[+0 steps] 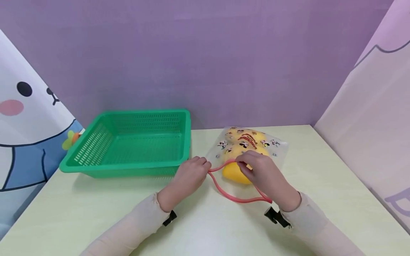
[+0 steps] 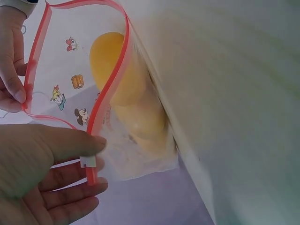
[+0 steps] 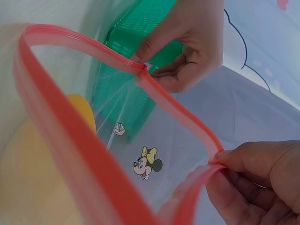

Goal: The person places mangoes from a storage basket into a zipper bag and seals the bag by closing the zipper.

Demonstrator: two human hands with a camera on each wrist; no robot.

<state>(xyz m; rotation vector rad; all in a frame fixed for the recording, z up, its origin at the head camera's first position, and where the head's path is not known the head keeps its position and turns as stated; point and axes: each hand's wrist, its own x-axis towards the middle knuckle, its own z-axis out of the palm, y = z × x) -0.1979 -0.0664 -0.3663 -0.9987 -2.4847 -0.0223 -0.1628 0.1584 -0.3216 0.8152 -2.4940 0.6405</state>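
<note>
A clear zip bag (image 1: 279,146) with cartoon prints lies on the table, its red zip rim (image 1: 238,200) spread apart into a wide loop. Inside are several smooth yellow rounded things (image 1: 235,174); their exact kind is unclear. My left hand (image 1: 193,171) pinches one end of the rim, where a white slider (image 2: 88,162) shows beneath the thumb in the left wrist view. Between thumb and fingers, my right hand (image 3: 269,180) grips another part of the rim; from the head view that hand (image 1: 262,172) partly covers the bag and its contents.
A green plastic basket (image 1: 128,166) with slotted sides stands on the table to the left of the bag, close to my left hand. Behind the table hangs a purple cloth (image 1: 205,64), and printed cloths flank both sides.
</note>
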